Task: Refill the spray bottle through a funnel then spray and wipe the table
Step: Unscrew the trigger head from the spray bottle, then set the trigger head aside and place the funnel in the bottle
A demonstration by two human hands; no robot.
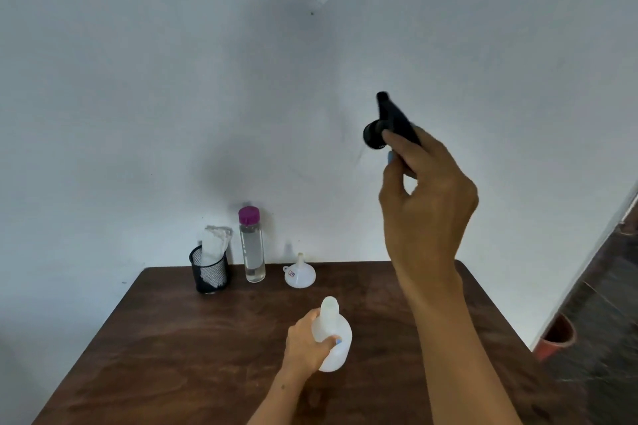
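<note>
Now; left hand [308, 342] grips bottle [332, 335]; right hand [426, 197] holds sprayer [390, 122]

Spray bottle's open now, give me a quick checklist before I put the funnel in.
1. Spray head off the bottle, held up in the right hand: ok.
2. Spray bottle upright on the table, neck uncovered: ok.
3. Left hand grip steadying the bottle: ok.
4. Funnel free to pick up, resting upside down on the table: ok.
5. A hand free for the funnel: not ok, both are occupied.
6. Water bottle uncapped: not ok, its purple cap is on.
</note>
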